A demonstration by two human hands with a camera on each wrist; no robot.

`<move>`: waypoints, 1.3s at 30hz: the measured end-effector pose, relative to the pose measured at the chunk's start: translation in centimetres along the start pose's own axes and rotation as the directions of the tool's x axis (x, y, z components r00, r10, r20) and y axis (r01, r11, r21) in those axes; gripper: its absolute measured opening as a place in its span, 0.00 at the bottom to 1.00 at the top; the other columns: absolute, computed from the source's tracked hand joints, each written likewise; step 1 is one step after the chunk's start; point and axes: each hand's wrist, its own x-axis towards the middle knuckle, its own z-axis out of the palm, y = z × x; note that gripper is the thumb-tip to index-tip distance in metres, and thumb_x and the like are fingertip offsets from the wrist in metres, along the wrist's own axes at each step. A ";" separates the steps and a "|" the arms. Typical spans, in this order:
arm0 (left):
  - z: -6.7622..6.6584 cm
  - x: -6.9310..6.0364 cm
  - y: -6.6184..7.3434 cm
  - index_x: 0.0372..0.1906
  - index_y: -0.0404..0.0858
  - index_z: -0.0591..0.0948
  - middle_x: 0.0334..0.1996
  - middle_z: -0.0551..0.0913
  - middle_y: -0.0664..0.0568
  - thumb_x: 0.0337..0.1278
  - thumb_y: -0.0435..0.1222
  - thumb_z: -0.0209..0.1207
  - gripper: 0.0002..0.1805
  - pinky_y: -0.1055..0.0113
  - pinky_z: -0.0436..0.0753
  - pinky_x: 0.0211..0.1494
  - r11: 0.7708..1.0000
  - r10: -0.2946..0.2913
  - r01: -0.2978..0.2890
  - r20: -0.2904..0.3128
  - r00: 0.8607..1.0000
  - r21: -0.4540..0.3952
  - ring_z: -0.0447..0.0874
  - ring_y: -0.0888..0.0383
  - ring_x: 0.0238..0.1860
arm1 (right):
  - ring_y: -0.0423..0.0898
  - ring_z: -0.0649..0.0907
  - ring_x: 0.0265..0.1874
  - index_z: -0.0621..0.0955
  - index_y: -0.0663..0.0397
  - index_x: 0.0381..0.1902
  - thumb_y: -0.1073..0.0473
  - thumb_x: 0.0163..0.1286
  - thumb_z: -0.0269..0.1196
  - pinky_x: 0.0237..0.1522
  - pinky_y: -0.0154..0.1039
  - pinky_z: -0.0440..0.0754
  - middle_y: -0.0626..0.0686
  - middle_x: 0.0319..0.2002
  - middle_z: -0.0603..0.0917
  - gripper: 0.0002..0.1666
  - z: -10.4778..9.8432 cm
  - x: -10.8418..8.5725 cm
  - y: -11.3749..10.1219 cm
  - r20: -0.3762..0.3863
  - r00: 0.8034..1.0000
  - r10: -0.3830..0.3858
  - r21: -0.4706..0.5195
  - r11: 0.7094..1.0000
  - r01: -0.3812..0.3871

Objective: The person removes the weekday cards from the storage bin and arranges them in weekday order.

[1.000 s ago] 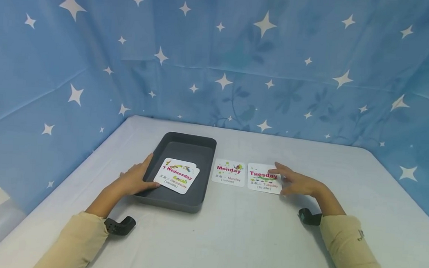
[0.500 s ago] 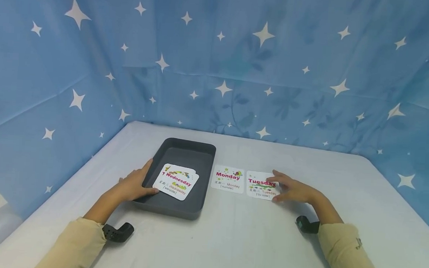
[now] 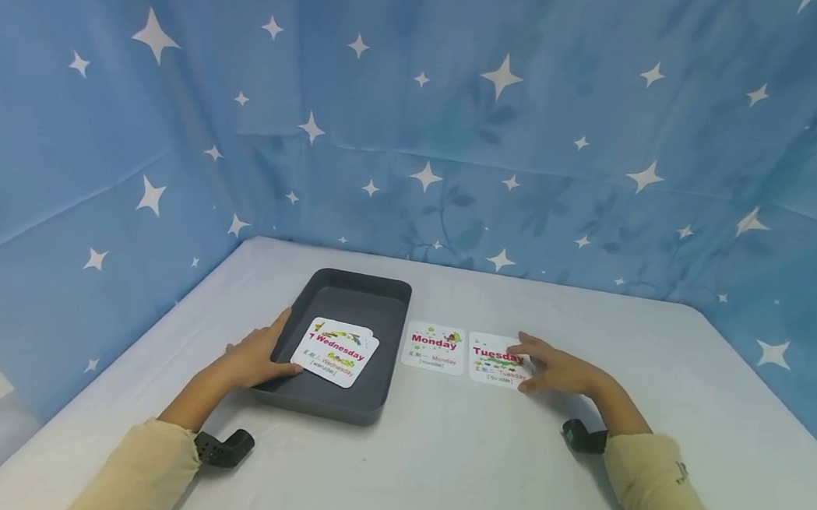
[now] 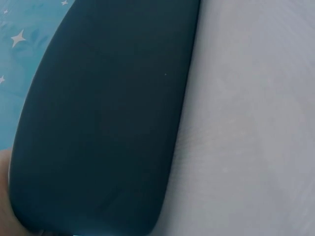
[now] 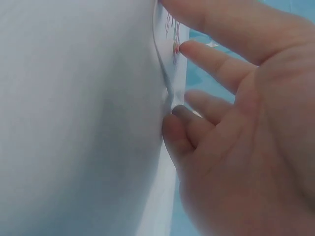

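In the head view, my left hand rests at the left rim of a dark grey tray, fingers extended. Its thumb reaches over the wall to the corner of the Wednesday card, which lies on another card in the tray. My right hand lies over the right edge of the Tuesday card, its fingers loosely spread. In the right wrist view, the card is seen edge-on beside the fingers. Only a sliver of the left hand shows in the left wrist view, beside the tray wall.
A Monday card lies flat between the tray and the Tuesday card. All stand on a white cloth-covered table. A blue curtain with stars hangs behind the table and along its left side.
The head view has tilted up, so the whole scene sits lower. The right hand has slid slightly left with the Tuesday card. The left hand and tray look unmoved.
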 end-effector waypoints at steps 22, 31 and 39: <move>0.0 -0.2 0.0 0.71 0.35 0.44 0.63 0.62 0.29 0.47 0.53 0.63 0.55 0.24 0.53 0.52 0.999 -0.029 0.030 -0.012 0.999 0.017 0.59 0.31 0.63 | 0.66 0.47 0.69 0.63 0.54 0.66 0.45 0.59 0.61 0.59 0.70 0.53 0.62 0.71 0.46 0.41 2.2 3.9 -5.8 -0.164 0.983 -0.086 -0.096 0.993 0.071; 0.2 -0.2 0.2 0.71 0.36 0.46 0.62 0.64 0.31 0.46 0.53 0.63 0.54 0.25 0.54 0.53 0.998 -0.060 0.060 -0.014 0.998 0.030 0.61 0.33 0.63 | 0.60 0.49 0.70 0.63 0.51 0.67 0.42 0.60 0.60 0.60 0.68 0.55 0.57 0.71 0.50 0.41 5.6 8.3 -12.1 -0.294 0.924 -0.246 -0.073 0.969 0.235; 0.1 -0.1 0.2 0.72 0.38 0.46 0.62 0.65 0.33 0.47 0.54 0.62 0.54 0.26 0.55 0.54 0.997 -0.074 0.075 -0.022 0.997 0.031 0.61 0.35 0.63 | 0.57 0.57 0.69 0.58 0.53 0.69 0.34 0.52 0.63 0.63 0.60 0.59 0.59 0.70 0.56 0.53 8.2 10.9 -18.5 -0.158 0.939 -0.304 -0.185 0.944 0.275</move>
